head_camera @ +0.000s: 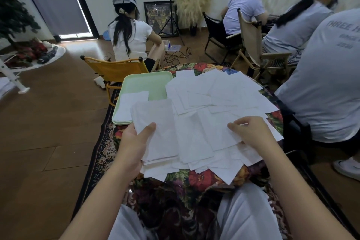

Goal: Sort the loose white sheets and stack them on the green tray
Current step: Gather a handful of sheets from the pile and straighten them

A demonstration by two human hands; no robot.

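Many loose white sheets [218,93] lie spread over a round table with a flowered cloth [196,179]. A pale green tray [148,82] sits at the table's far left, with a small stack of white sheets [129,106] in its near part. My left hand [134,144] grips a gathered bundle of sheets [157,126], thumb on top, held over the table's left edge beside the tray. My right hand [251,132] pinches the edge of a sheet [220,132] in the near part of the pile.
A person in a grey shirt [319,87] sits close at the right. A yellow folding chair [115,70] stands just beyond the tray, and more seated people are farther back. Wooden floor [42,126] lies to the left.
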